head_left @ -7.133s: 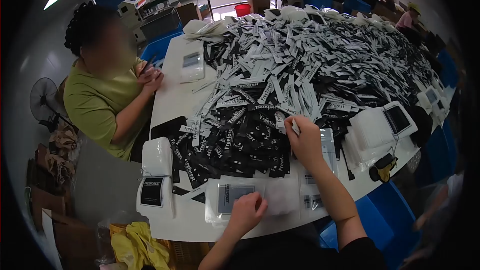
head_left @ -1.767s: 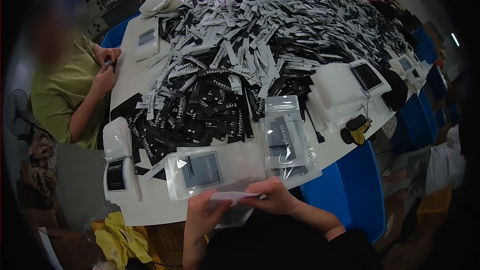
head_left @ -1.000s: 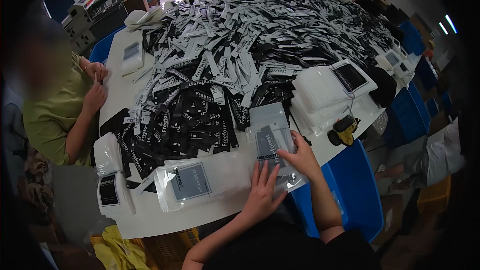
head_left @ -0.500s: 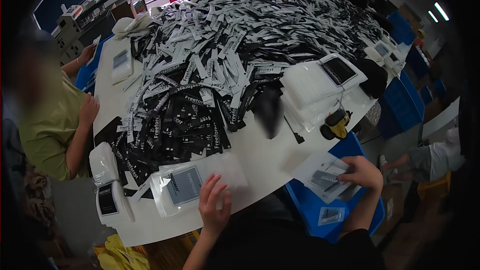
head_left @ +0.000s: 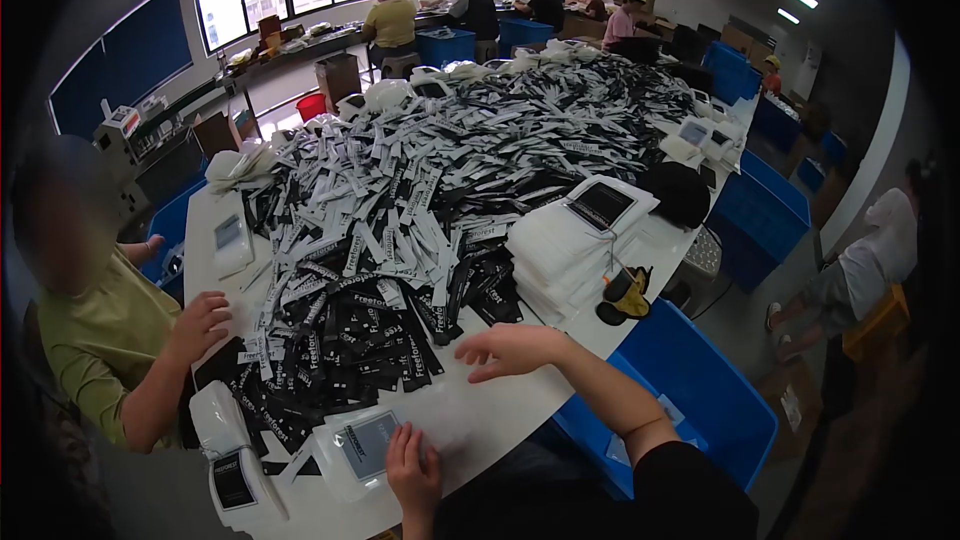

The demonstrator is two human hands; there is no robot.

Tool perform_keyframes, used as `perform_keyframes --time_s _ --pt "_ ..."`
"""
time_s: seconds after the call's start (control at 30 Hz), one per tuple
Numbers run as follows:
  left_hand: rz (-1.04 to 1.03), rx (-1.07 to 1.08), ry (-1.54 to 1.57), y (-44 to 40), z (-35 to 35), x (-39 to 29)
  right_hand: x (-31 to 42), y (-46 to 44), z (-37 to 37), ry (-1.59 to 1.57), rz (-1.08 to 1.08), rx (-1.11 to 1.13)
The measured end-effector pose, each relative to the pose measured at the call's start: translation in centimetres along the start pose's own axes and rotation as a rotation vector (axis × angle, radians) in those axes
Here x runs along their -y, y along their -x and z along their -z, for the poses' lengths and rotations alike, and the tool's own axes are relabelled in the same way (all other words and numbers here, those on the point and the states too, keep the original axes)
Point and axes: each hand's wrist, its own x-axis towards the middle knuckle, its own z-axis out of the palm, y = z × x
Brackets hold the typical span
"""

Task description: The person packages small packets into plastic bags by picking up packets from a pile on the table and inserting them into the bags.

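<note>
My left hand (head_left: pixel 413 465) lies with fingers stretched out on the right edge of a stack of clear plastic bags (head_left: pixel 340 470) with a grey printed label. My right hand (head_left: pixel 510 350) is over the white table, fingers apart and holding nothing. Just left of it begins a heap of black printed strip packets (head_left: pixel 350 340) marked "Freeforest". Farther back the heap turns into white and grey packets (head_left: pixel 390 180). Inside the blue bin (head_left: pixel 725 395) at my right, a few small clear bags (head_left: pixel 670 410) are partly hidden by my right forearm.
A tied stack of white bags (head_left: pixel 560 260) stands right of the heap, with a black and yellow object (head_left: pixel 625 295) beside it. Another bag stack (head_left: pixel 235 480) sits at the near left corner. A co-worker in a green shirt (head_left: pixel 110 360) is at the left edge.
My right hand let go of the clear bag it held over the blue bin and moved left over the table, now empty. My left hand stays on the bag stack. The view tilted up.
</note>
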Motion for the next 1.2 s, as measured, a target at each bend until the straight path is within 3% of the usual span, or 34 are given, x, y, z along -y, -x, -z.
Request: perform_keyframes --time_s 0.1,0.2,0.37,0.5,0.57,0.67,0.8,0.9,0.93,1.1,1.17,1.2 --pt "-0.011 -0.001 0.021 0.1 0.0 0.5 1.1 -4.6 0.9 0.178 -0.031 -0.104" --pt "-0.046 0.017 0.023 0.0 0.2 0.6 2.2 -7.4 3.3 0.444 -0.203 -0.192" --pt "-0.043 0.023 0.064 0.1 0.4 0.7 0.4 -10.8 12.4 0.769 -0.380 -0.368" --pt "-0.026 -0.030 0.096 -2.3 -1.2 1.2 -7.2 -13.8 18.3 0.867 -0.479 -0.238" --pt "-0.011 -0.061 0.110 -3.7 -2.3 1.1 -10.1 -15.7 18.8 0.805 -0.633 -0.072" --pt "0.005 -0.089 0.105 -5.6 -3.4 1.5 -11.9 -17.7 18.1 0.670 -0.669 -0.070" --pt "0.024 -0.083 0.074 -6.6 -3.9 2.2 -14.2 -19.8 15.9 0.904 -0.776 -0.073" --pt "0.018 -0.072 0.057 -7.3 -3.5 2.7 -15.9 -21.0 16.3 0.975 -0.747 -0.119" --pt "0.009 -0.066 0.054 -7.5 -3.3 2.9 -16.9 -20.9 16.2 0.963 -0.624 -0.329" --pt "-0.028 -0.058 0.061 -7.6 -1.9 3.5 -17.1 -20.6 18.5 0.912 -0.495 -0.246" --pt "-0.054 -0.049 0.068 -7.5 -1.3 3.8 -16.3 -20.1 19.4 0.887 -0.272 -0.243" --pt "-0.065 -0.041 0.077 -7.3 -1.1 3.7 -13.2 -19.2 18.9 0.855 -0.332 -0.308"
